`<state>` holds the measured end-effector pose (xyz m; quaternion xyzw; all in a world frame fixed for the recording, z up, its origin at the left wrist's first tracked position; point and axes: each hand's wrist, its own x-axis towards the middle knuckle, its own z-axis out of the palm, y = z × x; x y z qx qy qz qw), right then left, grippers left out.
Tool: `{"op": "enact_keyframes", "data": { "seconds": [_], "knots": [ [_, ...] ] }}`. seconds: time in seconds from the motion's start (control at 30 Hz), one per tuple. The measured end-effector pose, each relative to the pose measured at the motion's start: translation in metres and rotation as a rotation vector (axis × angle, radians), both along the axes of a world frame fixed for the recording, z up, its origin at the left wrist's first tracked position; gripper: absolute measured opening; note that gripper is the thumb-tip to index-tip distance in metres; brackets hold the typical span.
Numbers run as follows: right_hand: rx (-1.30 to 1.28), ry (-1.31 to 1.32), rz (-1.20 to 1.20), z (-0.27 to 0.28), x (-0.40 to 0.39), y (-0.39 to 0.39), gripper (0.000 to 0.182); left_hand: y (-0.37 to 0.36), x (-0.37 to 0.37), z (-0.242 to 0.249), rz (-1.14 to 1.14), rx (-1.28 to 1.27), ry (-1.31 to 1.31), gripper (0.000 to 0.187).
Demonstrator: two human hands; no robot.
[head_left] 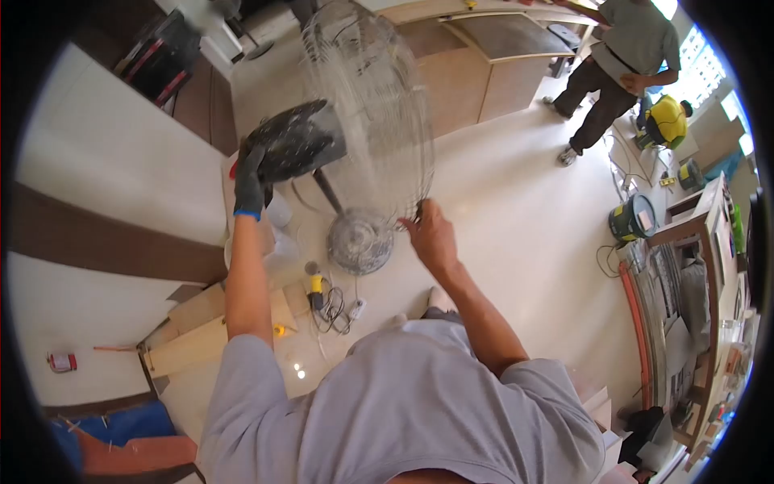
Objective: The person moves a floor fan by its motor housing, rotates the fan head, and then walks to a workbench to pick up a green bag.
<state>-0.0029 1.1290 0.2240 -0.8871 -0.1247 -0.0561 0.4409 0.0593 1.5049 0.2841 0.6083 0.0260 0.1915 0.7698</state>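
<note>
A large pedestal fan stands in front of me, its wire cage [387, 121] turned to the right and its dark motor housing [306, 141] spotted with pale dust. My left hand [252, 173], in a dark work glove with a blue cuff, grips the rear of that housing; some of its fingers are hidden. Bare, my right hand [433, 238] has its fingers closed on the cage's lower rim. A pole leads down to the round, dusty fan base [360, 240] on the floor.
A yellow-and-black power tool [316, 290] and its cord lie near the base. Another person [625, 64] stands at the upper right by a wooden counter [484, 73]. Buckets [633, 218] and a cluttered shelf [709, 242] line the right side; a wall [113, 153] borders the left.
</note>
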Motion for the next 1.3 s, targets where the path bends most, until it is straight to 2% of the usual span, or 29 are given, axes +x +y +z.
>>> {"op": "enact_keyframes", "data": {
  "seconds": [0.13, 0.23, 0.33, 0.47, 0.53, 0.63, 0.77, 0.97, 1.07, 1.2, 1.3],
  "knots": [
    [-0.024, -0.074, 0.015, -0.009, 0.008, -0.004, 0.042, -0.014, 0.017, 0.001, 0.049, 0.006, 0.025, 0.048],
    [0.017, -0.01, 0.076, -0.002, 0.005, 0.001, 0.042, -0.005, 0.038, -0.003, 0.202, 0.065, 0.021, 0.044],
    [0.01, -0.001, 0.152, 0.013, 0.0, 0.006, 0.041, 0.023, 0.053, -0.016, 0.167, 0.006, 0.075, 0.042],
    [0.018, -0.038, 0.111, 0.012, 0.004, 0.011, 0.04, 0.033, 0.057, -0.026, 0.16, 0.036, 0.065, 0.043],
    [-0.024, -0.016, 0.106, 0.018, 0.004, 0.008, 0.04, 0.022, 0.051, -0.014, 0.113, -0.009, 0.086, 0.043],
    [-0.087, -0.021, 0.076, 0.028, -0.002, 0.012, 0.039, -0.009, 0.041, 0.006, 0.175, -0.079, 0.057, 0.049],
    [-0.334, -0.004, -0.022, 0.05, -0.024, 0.018, 0.039, 0.02, 0.059, -0.027, 0.147, 0.048, -0.035, 0.052],
    [-0.295, -0.047, -0.202, 0.035, -0.056, 0.038, 0.037, -0.01, 0.033, -0.014, 0.227, 0.191, 0.005, 0.063],
    [-0.281, 0.0, -0.248, 0.043, -0.066, 0.046, 0.037, 0.0, 0.04, -0.034, 0.254, 0.332, -0.035, 0.068],
    [-0.258, 0.068, -0.248, 0.055, -0.084, 0.051, 0.037, -0.011, 0.031, -0.03, 0.205, 0.322, -0.023, 0.066],
    [-0.266, 0.003, -0.267, 0.055, -0.096, 0.05, 0.036, -0.016, 0.018, -0.027, 0.274, 0.537, -0.032, 0.07]
  ]
}}
